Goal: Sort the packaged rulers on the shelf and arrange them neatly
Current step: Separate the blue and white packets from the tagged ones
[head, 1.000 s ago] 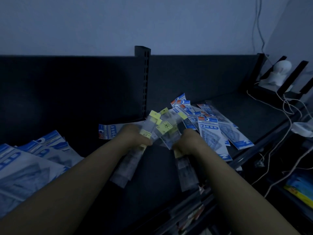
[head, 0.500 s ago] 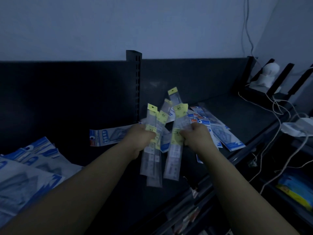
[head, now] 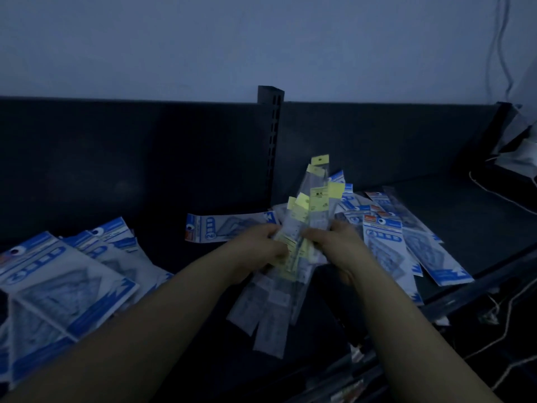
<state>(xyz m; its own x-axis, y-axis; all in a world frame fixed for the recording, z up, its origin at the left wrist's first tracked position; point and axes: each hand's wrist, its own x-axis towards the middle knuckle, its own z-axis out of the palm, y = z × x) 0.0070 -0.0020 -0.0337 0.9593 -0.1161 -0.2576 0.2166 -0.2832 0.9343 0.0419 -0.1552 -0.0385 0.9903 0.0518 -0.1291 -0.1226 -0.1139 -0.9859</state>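
A bunch of clear packaged rulers with yellow header tags [head: 312, 207] stands upright above the dark shelf [head: 470, 216]. My left hand [head: 255, 248] grips the bunch from the left. My right hand [head: 337, 242] grips it from the right, and the two hands nearly meet. The clear lower ends hang fanned out below my hands. Blue-and-white ruler packs [head: 386, 245] lie scattered on the shelf to the right. One blue-and-white pack [head: 226, 228] lies flat behind my left hand. A heap of larger blue-and-white packs [head: 58, 280] covers the shelf's left part.
A slotted upright post [head: 271, 141] rises from the dark back panel just behind the bunch. White cables [head: 494, 196] and a white object [head: 520, 152] lie at the far right. The shelf's front rail [head: 476, 286] runs diagonally at lower right.
My two hands have come together, merging two separate fans of yellow-tagged rulers into one upright bunch. The camera view has shifted left.
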